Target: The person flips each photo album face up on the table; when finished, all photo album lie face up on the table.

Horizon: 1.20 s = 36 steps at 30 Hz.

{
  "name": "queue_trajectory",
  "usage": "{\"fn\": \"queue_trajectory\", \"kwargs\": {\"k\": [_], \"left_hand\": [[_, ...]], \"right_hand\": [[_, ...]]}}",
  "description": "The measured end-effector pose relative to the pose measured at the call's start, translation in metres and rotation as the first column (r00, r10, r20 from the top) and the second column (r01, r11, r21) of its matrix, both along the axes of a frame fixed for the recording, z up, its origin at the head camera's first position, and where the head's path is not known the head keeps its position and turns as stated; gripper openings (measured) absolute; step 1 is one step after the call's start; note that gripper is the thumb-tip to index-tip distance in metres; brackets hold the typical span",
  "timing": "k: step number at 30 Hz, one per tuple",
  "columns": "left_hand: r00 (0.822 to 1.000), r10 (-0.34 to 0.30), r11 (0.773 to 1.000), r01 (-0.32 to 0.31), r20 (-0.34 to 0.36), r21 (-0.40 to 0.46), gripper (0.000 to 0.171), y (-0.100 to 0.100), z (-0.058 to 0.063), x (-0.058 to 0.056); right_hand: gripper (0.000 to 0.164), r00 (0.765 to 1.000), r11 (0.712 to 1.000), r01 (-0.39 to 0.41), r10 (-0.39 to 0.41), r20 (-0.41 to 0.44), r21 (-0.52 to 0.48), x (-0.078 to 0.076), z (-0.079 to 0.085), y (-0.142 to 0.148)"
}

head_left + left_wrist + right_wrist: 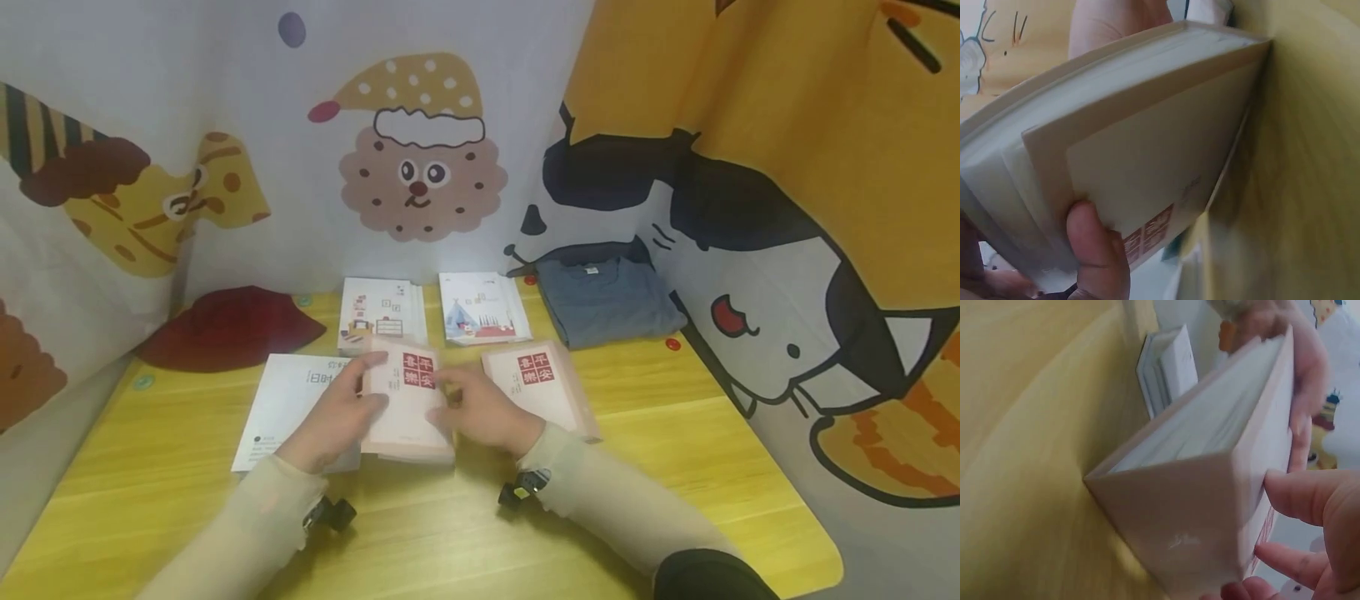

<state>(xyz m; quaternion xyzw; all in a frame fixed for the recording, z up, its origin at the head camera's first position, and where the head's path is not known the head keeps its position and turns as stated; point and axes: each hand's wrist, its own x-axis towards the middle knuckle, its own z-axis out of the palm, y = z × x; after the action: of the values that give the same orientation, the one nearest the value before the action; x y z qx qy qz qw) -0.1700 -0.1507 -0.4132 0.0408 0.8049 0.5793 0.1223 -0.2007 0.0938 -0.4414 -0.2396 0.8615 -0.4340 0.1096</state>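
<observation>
A pale pink hardcover book (405, 400) with a red square print lies at the table's middle, its left side tipped up. At its left edge my left hand (337, 417) grips it, the thumb (1094, 250) on the cover and fingers partly hidden behind the pages. On the spine side, my right hand (487, 404) touches the book with thumb and fingertips (1294, 565). The lower spine corner meets the tabletop in the right wrist view. A matching pink book (543, 387) lies to the right, beyond my right hand. Partly behind my left hand is a white book (277, 408).
Two illustrated white books (378, 312) (480, 308) lie along the back of the yellow wooden table (435, 542). A dark red hat (232, 329) is at the back left, a folded grey-blue shirt (611, 300) at the back right. Printed curtains (262, 83) hang behind.
</observation>
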Motion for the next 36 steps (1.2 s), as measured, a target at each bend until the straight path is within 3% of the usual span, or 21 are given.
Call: {"fn": "queue_trajectory", "kwargs": {"k": [2,5,9,13,16,22,29,33,36], "left_hand": [[1.0,-0.01,1.0,0.01,-0.017,-0.006,0.071,0.001,0.004,0.001],[0.999,-0.021,1.0,0.021,-0.034,-0.004,0.073,0.003,0.01,0.003],[0.997,-0.044,0.994,0.051,-0.063,0.1,0.078,0.008,0.014,0.005],[0.994,-0.07,0.974,0.088,-0.089,0.211,0.078,0.012,0.011,0.005],[0.992,-0.078,0.968,0.1,-0.099,0.231,0.076,0.015,0.008,0.005],[0.983,-0.093,0.979,0.119,-0.159,0.164,0.079,0.019,0.0,0.003],[0.974,-0.089,0.987,0.115,-0.21,0.116,0.078,0.021,-0.006,0.001],[0.977,-0.109,0.986,0.129,-0.181,0.103,0.076,0.022,-0.011,0.0],[0.987,-0.113,0.99,0.122,-0.117,0.075,0.078,0.022,-0.016,-0.001]], "right_hand": [[0.056,0.998,0.998,-0.004,0.008,-0.058,0.059,0.004,0.003,-0.002],[0.055,0.995,0.997,-0.047,0.053,-0.089,0.066,0.007,0.009,-0.004],[0.057,0.998,0.998,-0.061,0.061,-0.035,-0.008,0.011,0.018,-0.002],[0.06,0.999,0.992,-0.035,0.038,0.016,-0.125,0.017,0.032,0.002],[0.064,0.999,0.985,-0.045,0.049,0.016,-0.165,0.021,0.042,0.004],[0.069,0.996,0.986,-0.085,0.089,0.021,-0.144,0.023,0.053,0.007],[0.069,0.993,0.976,-0.092,0.105,0.053,-0.198,0.02,0.048,0.007],[0.071,0.989,0.972,-0.07,0.096,0.108,-0.222,0.018,0.044,0.007],[0.071,0.99,0.987,-0.036,0.057,0.127,-0.158,0.017,0.04,0.008]]}}
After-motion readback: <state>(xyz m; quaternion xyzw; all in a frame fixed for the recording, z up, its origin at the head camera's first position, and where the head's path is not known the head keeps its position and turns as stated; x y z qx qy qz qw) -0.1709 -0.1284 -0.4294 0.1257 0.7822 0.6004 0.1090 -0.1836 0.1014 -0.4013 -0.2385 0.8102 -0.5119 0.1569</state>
